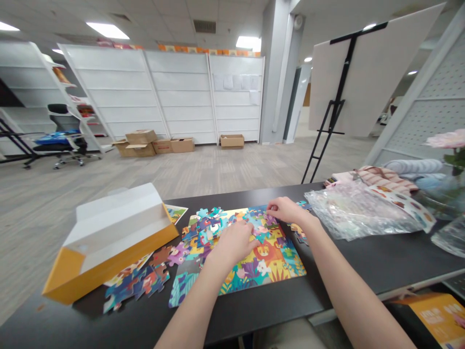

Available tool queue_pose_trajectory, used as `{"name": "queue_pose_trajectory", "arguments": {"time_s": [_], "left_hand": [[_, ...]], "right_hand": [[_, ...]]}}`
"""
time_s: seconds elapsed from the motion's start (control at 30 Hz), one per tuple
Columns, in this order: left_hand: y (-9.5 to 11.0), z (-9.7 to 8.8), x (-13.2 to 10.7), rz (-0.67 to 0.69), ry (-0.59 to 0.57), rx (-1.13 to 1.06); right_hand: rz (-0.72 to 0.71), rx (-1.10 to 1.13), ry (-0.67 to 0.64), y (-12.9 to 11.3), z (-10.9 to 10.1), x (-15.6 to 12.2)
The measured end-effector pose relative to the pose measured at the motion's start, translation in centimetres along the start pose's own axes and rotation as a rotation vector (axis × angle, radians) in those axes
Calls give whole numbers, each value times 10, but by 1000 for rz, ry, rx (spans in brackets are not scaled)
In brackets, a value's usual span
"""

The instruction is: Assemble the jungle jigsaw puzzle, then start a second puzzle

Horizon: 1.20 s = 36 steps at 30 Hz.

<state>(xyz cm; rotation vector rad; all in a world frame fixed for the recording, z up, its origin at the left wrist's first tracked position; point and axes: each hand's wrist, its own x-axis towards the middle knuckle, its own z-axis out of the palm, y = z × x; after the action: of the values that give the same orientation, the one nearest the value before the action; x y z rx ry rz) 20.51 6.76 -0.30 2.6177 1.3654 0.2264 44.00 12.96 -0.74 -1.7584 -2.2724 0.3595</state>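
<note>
Head view: a colourful animal jigsaw puzzle (263, 251) lies at lower centre of the frame on a dark counter (261, 310). The left hand (234, 242) rests over its middle, thumb apart from the fingers; the right hand (285, 211), fingers bent, is at its upper right edge. Whether either grips a piece cannot be told. Joined puzzle pieces (147, 281) lie at lower left beside an open yellow box (119, 264); a clear plastic bag (359, 211) occupies the right.
</note>
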Motion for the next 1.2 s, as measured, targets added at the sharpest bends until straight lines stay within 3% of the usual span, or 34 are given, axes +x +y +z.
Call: {"name": "queue_pose_trajectory", "arguments": {"time_s": [0.23, 0.5, 0.8, 1.2], "left_hand": [[3, -7, -2, 51, -3, 6], [10, 0, 1, 83, 3, 69], [2, -2, 0, 97, -47, 7], [7, -1, 3, 137, -3, -24]], "right_hand": [[-14, 22, 5, 4, 5, 0], [-9, 22, 27, 7, 8, 3], [-1, 14, 34, 5, 6, 1], [7, -4, 52, 6, 2, -2]]}}
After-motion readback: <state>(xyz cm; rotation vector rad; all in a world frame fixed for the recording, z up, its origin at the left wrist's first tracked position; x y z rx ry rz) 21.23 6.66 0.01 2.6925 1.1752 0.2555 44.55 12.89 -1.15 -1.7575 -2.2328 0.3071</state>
